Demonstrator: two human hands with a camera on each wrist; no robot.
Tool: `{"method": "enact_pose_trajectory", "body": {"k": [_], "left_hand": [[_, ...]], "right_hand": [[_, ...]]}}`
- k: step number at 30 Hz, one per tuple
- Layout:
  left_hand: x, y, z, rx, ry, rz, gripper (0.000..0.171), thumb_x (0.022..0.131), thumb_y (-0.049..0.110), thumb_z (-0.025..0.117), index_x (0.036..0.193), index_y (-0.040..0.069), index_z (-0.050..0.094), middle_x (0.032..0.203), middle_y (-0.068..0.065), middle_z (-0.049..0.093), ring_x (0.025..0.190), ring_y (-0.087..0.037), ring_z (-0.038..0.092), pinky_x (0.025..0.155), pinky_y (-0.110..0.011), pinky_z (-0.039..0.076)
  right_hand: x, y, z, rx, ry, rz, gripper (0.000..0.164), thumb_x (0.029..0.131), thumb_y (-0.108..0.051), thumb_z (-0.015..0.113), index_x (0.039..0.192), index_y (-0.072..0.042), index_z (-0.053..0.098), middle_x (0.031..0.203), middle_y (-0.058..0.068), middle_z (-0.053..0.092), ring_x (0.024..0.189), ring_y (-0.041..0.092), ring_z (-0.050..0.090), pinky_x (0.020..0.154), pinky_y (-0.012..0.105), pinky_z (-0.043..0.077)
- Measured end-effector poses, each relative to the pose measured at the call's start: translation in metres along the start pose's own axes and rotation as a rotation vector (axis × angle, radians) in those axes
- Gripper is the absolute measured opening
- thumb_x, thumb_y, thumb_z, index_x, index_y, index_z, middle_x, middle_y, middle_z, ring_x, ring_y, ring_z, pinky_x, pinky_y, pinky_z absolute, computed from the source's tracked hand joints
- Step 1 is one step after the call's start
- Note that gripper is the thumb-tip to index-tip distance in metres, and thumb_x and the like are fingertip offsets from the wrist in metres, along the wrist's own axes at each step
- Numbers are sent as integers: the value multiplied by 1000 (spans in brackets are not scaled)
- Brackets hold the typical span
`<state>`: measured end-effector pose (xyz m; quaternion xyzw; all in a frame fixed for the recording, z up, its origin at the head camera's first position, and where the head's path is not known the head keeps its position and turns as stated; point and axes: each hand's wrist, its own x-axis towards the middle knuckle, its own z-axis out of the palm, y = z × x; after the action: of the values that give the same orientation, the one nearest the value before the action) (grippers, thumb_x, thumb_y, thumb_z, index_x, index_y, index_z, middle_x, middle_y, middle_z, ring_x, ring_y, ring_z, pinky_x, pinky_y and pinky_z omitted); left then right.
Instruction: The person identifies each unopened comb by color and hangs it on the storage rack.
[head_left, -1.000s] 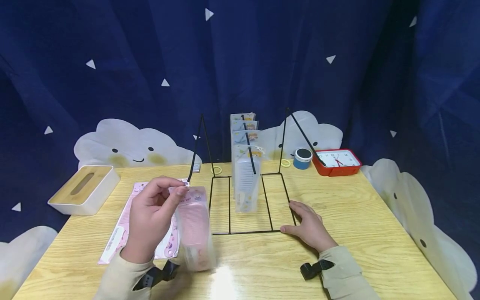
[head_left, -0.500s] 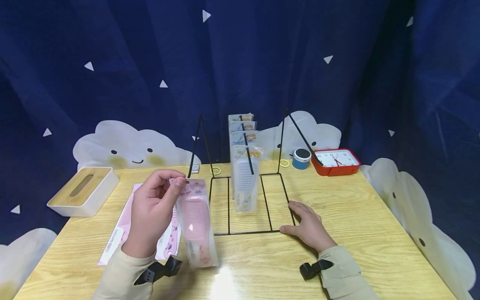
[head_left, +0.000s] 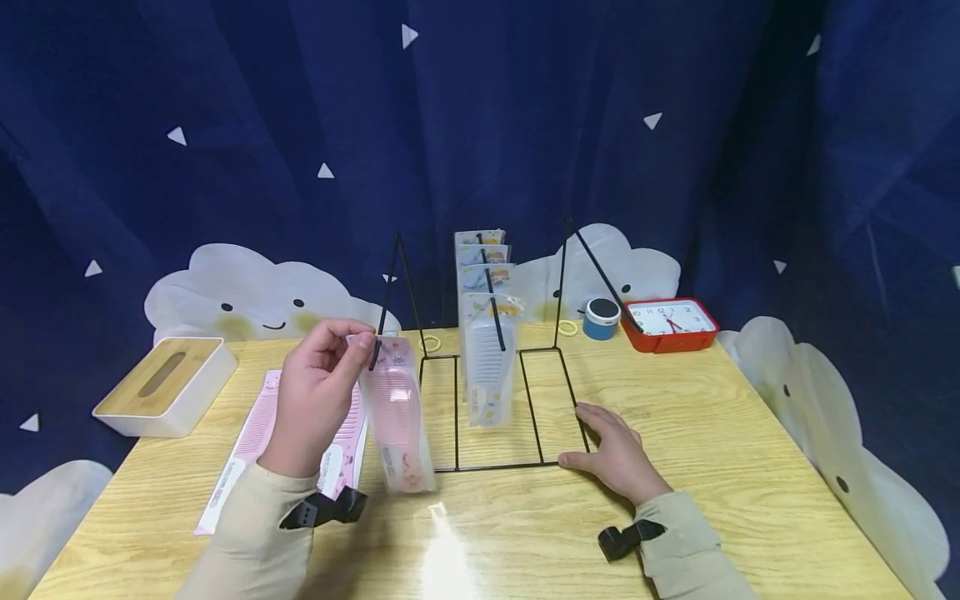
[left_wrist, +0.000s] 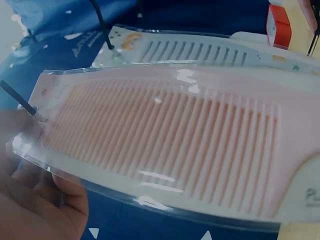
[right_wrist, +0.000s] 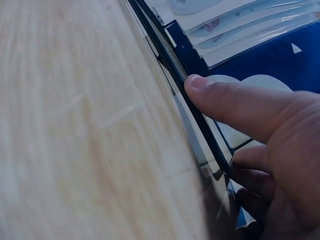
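My left hand (head_left: 318, 392) pinches the top of a packaged pink comb (head_left: 396, 408) between thumb and fingers. The tip of the rack's left hook (head_left: 374, 354) passes through the hole in its header, as the left wrist view also shows. On the black wire display rack (head_left: 495, 466), several packaged bluish-white combs (head_left: 491, 375) hang from the middle hook. My right hand (head_left: 611, 454) holds the front right corner of the rack's base. In the right wrist view, the thumb lies on the black bar (right_wrist: 200, 120) and the fingers curl by the corner.
Pink comb packets (head_left: 247, 454) lie on the table, partly behind my left forearm. A tissue box (head_left: 168, 387) stands at the left. Behind the rack are yellow rings (head_left: 431, 343), a small blue speaker (head_left: 601, 320) and a red clock (head_left: 670, 325). The right hook (head_left: 603, 275) holds nothing.
My left hand has moved up and slightly away with the pink comb packet, and the hook tip now comes through its hole. The right hand stays at the rack's corner.
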<state>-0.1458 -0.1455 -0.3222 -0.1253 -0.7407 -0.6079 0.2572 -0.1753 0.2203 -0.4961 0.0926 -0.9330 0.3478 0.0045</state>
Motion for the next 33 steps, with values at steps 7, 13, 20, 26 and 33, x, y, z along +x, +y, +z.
{"method": "enact_pose_trajectory", "body": {"k": [7,13,20,26,33], "left_hand": [[16,-11,4,-147,-1,-53,21,96,-1,64,116,2,61,84,1,63,73,-9,55,68,-19,48],[30,-19,9,-302,24,-129,17,94,-4,65,107,7,65,81,2,61,78,-9,56,74,-21,49],[46,-30,16,-345,21,-159,9,97,6,65,99,15,67,87,4,64,86,-10,57,76,-22,46],[63,-36,21,-256,34,-167,4,99,12,65,100,15,67,89,5,64,83,-9,54,68,-21,44],[80,-40,22,-250,25,-220,4,99,15,64,103,16,65,93,3,60,87,-11,53,68,-20,41]], "right_hand": [[0,0,0,4,-2,2,91,77,-44,86,147,0,48,152,20,44,142,45,33,107,64,21],[-1,1,0,8,-6,7,91,76,-43,86,147,1,48,152,20,44,142,45,33,107,64,21],[-1,0,-1,13,-3,6,90,77,-41,86,147,1,48,153,20,44,142,45,32,107,64,20],[-1,0,0,13,-4,9,89,77,-40,86,147,0,48,153,19,44,143,44,32,108,64,20],[1,2,1,12,0,4,88,77,-40,86,147,0,48,153,19,44,143,44,32,109,64,20]]}}
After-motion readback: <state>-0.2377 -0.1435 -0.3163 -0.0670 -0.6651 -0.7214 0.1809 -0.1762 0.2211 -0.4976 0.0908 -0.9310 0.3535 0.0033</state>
